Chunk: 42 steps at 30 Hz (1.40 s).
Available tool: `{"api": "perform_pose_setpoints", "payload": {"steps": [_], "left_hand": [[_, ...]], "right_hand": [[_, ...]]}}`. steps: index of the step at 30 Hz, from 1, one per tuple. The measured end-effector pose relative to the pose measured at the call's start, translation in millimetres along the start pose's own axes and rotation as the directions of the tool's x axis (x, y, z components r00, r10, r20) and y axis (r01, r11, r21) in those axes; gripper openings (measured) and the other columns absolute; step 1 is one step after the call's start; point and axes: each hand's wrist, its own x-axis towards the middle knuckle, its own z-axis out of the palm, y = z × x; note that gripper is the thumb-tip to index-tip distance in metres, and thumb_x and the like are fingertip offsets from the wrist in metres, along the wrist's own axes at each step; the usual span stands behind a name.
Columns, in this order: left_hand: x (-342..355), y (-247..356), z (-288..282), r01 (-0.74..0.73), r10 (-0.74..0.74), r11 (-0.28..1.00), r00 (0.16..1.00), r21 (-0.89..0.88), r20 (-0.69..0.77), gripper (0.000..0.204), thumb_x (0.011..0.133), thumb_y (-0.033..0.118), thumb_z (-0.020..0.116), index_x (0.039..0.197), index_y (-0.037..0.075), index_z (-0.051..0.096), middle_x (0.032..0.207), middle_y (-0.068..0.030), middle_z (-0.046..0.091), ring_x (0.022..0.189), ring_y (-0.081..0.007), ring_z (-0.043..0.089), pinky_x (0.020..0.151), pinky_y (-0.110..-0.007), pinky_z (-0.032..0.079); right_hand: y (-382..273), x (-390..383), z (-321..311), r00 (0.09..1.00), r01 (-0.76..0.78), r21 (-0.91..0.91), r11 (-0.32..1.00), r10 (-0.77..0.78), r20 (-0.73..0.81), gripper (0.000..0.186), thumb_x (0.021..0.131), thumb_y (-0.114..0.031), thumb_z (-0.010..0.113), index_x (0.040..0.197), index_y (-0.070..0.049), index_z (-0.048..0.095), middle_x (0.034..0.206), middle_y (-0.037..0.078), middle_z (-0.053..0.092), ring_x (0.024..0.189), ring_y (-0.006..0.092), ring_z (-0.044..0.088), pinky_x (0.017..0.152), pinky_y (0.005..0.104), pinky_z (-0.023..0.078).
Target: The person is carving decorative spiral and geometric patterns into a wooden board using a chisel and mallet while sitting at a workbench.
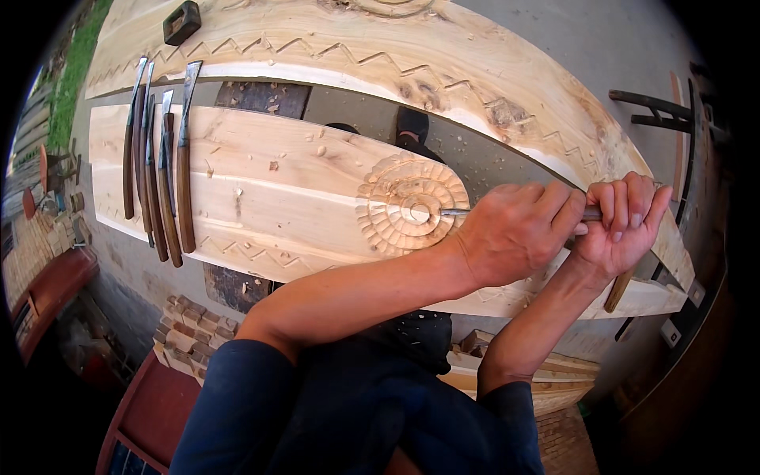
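Note:
A pale wooden plank [285, 190] lies across in front of me with a round carved rosette [412, 207] cut into it. A carving chisel [455, 212] has its metal tip at the rosette's centre. My left hand [514, 233] wraps the chisel's shaft close to the blade. My right hand [621, 226] grips the handle end, just right of the left hand. The chisel's brown wooden handle [619, 289] shows below my right hand. Zigzag lines are carved along the plank's near edge.
Several long chisels [158, 174] with brown handles lie side by side on the plank's left end. A second, larger plank [443, 63] with a zigzag groove lies beyond. A dark block [181, 22] sits on it. Bricks [194, 328] are stacked below left.

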Motion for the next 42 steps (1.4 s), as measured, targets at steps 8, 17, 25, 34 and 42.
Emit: {"api": "perform_pose_setpoints", "payload": {"steps": [8,17,25,34,42], "left_hand": [[-0.4,-0.7,2.0,-0.012,0.011,0.999,1.000,0.031,0.004,0.031,0.098,0.031,0.074,0.117,0.006,0.070,0.086,-0.0032,0.055,0.067,-0.0167,0.063,0.057,-0.031,0.052],[-1.2,0.1,6.5,0.033,-0.034,0.999,0.999,0.004,0.042,0.025,0.098,0.025,0.072,0.111,0.004,0.068,0.085,-0.0045,0.055,0.069,-0.0181,0.064,0.059,-0.032,0.053],[-1.1,0.8,7.0,0.096,-0.094,0.994,0.994,-0.042,0.051,0.022,0.094,0.021,0.072,0.107,0.003,0.068,0.085,-0.0065,0.056,0.071,-0.0212,0.066,0.061,-0.035,0.055],[-4.3,0.4,8.5,0.124,-0.121,0.992,0.989,-0.039,0.083,0.023,0.092,0.022,0.072,0.106,0.004,0.067,0.087,-0.0074,0.059,0.072,-0.0222,0.068,0.062,-0.036,0.057],[-3.7,2.2,5.5,0.169,-0.166,0.985,0.984,-0.039,0.068,0.020,0.087,0.019,0.073,0.100,0.005,0.068,0.084,-0.0068,0.059,0.071,-0.0231,0.068,0.060,-0.037,0.056]], "right_hand": [[4.4,0.7,6.0,1.000,0.005,0.016,1.000,-0.004,-0.026,0.058,0.123,-0.040,0.038,0.071,-0.015,0.039,0.062,0.001,0.043,0.040,0.0094,0.024,0.041,0.0258,0.024],[5.8,2.7,-8.9,0.996,0.008,0.045,0.999,-0.004,-0.088,0.059,0.122,-0.041,0.039,0.070,-0.015,0.040,0.061,0.000,0.043,0.040,0.0095,0.025,0.041,0.0259,0.024],[8.6,6.4,-18.5,0.990,-0.011,0.039,0.999,0.017,-0.140,0.059,0.122,-0.042,0.040,0.070,-0.016,0.040,0.061,-0.003,0.039,0.040,0.0082,0.025,0.041,0.0254,0.023],[10.7,5.8,-26.7,0.988,-0.030,0.081,0.996,0.041,-0.147,0.058,0.122,-0.043,0.038,0.071,-0.016,0.040,0.062,-0.004,0.037,0.041,0.0076,0.024,0.043,0.0250,0.023],[18.5,3.7,-22.7,0.980,-0.028,0.065,0.997,0.040,-0.195,0.059,0.122,-0.044,0.037,0.072,-0.014,0.042,0.063,-0.003,0.037,0.041,0.0080,0.024,0.043,0.0250,0.022]]}}
